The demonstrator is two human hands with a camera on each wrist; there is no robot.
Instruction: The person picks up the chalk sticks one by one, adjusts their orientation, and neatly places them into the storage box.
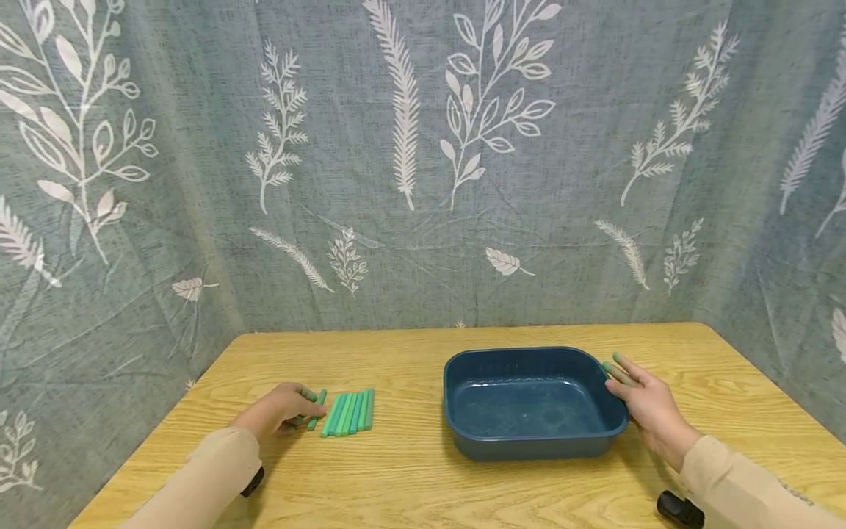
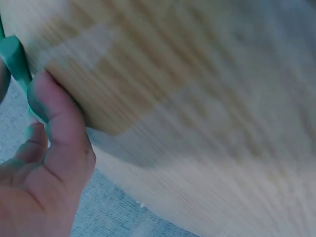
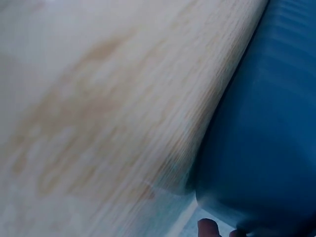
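So the left hand [image 1: 284,410] had a lone green chalk-like stick [image 1: 322,397] pinched between thumb and fingers, a pretty narrow grip. My guess is that a tip pinch made sense because the thing was so thin, and anything bulkier would've bumped the neighbours. Right next to that hand, on its inner side, lay a row of green sticks [image 1: 348,413] in mixed shades, all pointing roughly the same way and packed close. Looked deliberate to me, probably so they'd stay tidy and be easy to handle singly. The colour seemed to rub off too, since both hands had green smudges on the fingers.

The deep blue rectangular dish [image 1: 535,447] sat between the two hands, well apart from the left one and touching the right hand [image 1: 651,411]. That right hand was fairly wide, fingers mostly straight along the dish's outer end and thumb at the rim. I'd read that as steadying it, though I couldn't tell how hard it pressed, if at all.

Pose-wise, the left forearm came in low over the desk [image 1: 410,470], palm turned down and fingers bent toward the stick. The right arm angled inward from its own side, hand half turned with the back showing and fingertips pointing away from the person.
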